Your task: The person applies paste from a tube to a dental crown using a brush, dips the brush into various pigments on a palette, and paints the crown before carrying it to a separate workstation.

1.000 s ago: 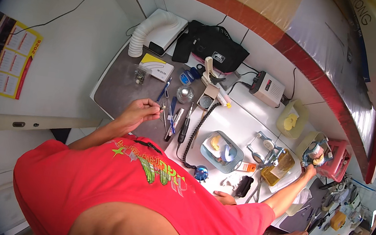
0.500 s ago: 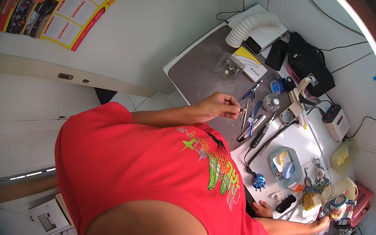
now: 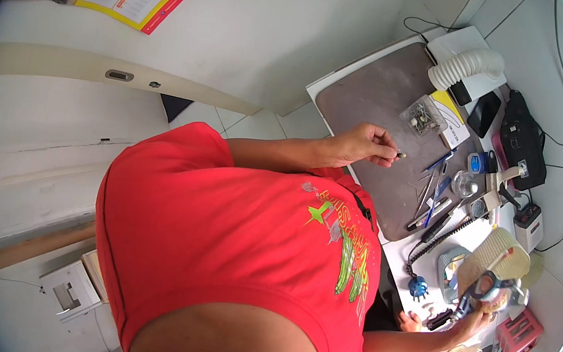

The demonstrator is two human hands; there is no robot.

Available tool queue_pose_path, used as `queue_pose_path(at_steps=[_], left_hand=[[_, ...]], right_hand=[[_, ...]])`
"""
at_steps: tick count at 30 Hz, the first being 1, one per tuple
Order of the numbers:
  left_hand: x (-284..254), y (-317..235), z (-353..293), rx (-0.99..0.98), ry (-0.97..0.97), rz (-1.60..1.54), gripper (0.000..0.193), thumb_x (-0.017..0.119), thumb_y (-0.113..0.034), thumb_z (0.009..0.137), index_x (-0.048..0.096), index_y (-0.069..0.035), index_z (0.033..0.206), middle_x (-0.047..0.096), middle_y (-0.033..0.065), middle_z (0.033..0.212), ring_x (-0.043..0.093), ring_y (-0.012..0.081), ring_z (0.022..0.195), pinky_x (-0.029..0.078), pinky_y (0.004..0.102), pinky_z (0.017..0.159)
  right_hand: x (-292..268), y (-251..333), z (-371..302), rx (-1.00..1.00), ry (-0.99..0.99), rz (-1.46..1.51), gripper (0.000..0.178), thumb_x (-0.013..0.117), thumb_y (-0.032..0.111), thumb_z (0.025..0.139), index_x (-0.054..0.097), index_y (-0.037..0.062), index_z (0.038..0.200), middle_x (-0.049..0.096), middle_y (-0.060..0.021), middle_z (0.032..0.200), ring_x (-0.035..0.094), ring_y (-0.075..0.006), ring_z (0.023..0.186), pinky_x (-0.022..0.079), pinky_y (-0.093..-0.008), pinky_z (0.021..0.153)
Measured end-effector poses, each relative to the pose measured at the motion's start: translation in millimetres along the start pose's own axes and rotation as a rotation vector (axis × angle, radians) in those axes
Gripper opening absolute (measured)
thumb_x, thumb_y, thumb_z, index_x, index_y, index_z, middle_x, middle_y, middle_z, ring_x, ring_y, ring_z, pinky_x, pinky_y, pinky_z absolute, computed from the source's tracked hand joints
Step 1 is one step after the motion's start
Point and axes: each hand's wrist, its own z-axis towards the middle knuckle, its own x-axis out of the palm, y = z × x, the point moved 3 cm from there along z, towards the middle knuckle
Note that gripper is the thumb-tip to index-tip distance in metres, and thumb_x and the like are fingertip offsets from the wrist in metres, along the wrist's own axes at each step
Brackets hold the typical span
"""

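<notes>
My left hand [image 3: 371, 145] is raised over the grey mat [image 3: 373, 84], its thumb and fingertips pinched round a small dark and pale piece [image 3: 401, 155], too small to name. Several slim hand tools, with a blue-handled one [image 3: 435, 198] among them, lie to its right on the mat. At the lower right my right hand [image 3: 473, 322] is closed at the near side of a cream mesh basket [image 3: 498, 255], which appears lifted. A dental articulator [image 3: 484, 285] with a dental cast [image 3: 495, 301] is at the basket's mouth, partly hiding where my fingers grip.
A clear box [image 3: 424, 115] of small parts stands beside a yellow and white box [image 3: 454, 125]. Nearby are a glass jar [image 3: 465, 184], a coiled cord [image 3: 430, 246] and a blue tray [image 3: 449, 272]. Another person's hand [image 3: 411, 322] rests near a pink crate [image 3: 519, 337].
The view has swung, shifting the bench rightward. My left hand has moved left, away from the slim tools, keeping its pinch. The basket by my right hand has come up and nearer.
</notes>
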Motion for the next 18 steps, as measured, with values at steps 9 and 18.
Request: queue_pose_path(at_steps=[9, 18], left_hand=[[-35, -24, -10, 0.079, -0.065, -0.085, 0.018, 0.068, -0.012, 0.088, 0.060, 0.001, 0.097, 0.065, 0.0093, 0.097, 0.065, 0.0141, 0.087, 0.056, 0.0266, 0.083], [-46, -33, -2, 0.106, -0.073, -0.108, 0.019, 0.068, -0.013, 0.088, 0.060, 0.000, 0.099, 0.065, 0.0089, 0.100, 0.064, 0.0134, 0.091, 0.056, 0.0264, 0.083]], right_hand=[[310, -3, 26, -0.829, -0.601, -1.312, 0.038, 0.057, 0.021, 0.079, 0.060, -0.0137, 0.096, 0.060, -0.0362, 0.086, 0.059, -0.0449, 0.079, 0.043, -0.0501, 0.076], [384, -32, 34, -0.652, -0.562, -1.433, 0.041, 0.057, 0.021, 0.081, 0.061, -0.0015, 0.115, 0.063, -0.0288, 0.108, 0.060, -0.0439, 0.102, 0.046, -0.0493, 0.086]])
